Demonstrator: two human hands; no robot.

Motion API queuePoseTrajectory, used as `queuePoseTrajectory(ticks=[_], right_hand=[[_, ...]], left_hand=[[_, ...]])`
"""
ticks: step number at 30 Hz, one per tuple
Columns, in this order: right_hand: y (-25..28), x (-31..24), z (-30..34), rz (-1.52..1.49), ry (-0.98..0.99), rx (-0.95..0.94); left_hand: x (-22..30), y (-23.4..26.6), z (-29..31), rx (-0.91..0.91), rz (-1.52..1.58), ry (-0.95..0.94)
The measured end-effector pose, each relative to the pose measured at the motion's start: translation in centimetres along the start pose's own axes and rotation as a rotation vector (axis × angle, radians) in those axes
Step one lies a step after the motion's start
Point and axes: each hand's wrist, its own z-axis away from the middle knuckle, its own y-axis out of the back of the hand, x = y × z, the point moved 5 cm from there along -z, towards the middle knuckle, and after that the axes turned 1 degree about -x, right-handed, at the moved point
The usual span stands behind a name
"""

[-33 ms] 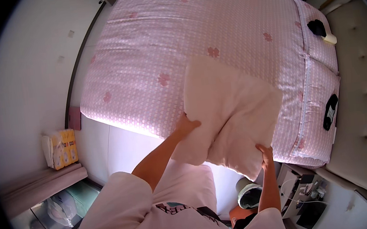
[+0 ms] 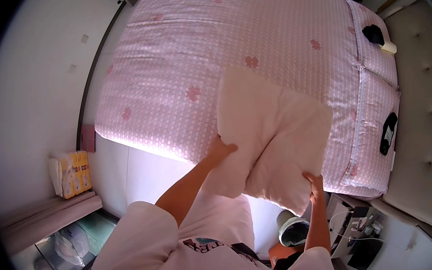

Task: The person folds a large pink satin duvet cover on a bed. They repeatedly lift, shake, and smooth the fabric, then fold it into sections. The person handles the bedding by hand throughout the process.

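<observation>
A pale cream-pink, roughly square piece of soft cloth (image 2: 285,132) is stretched between my hands over the near edge of the bed. A deep crease runs from its near edge up toward its middle, with a rounded lobe on either side. Whether it is a padded cushion or folded fabric I cannot tell. My left hand (image 2: 221,149) grips its left side, thumb on top and the other fingers hidden beneath. At the near right corner, my right hand (image 2: 315,186) pinches the edge. Beneath and beyond lies a pink bedspread (image 2: 165,61) with darker flower shapes.
Black items (image 2: 388,134) lie on the pillows by the padded headboard (image 2: 428,84). A bin (image 2: 294,231) and a cluttered bedside cabinet (image 2: 339,211) stand near my right arm. Yellow tissue packs (image 2: 75,174) sit at the left, above a glass-fronted unit (image 2: 75,252).
The near edge of the pale cloth has dropped very slightly toward me, and its crease has shifted a little. Both hands keep their hold in almost the same place.
</observation>
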Motion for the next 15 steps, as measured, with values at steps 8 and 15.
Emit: queuePoseTrajectory(ticks=[8,15], right_hand=[[-0.8,-6.8,10.1,0.084,0.077,0.012],[-8.8,-9.9,10.7,0.072,0.028,-0.014]], left_hand=[[1.8,1.5,8.0,-0.197,0.253,0.310],[2.0,5.6,0.0,-0.208,0.038,0.102]])
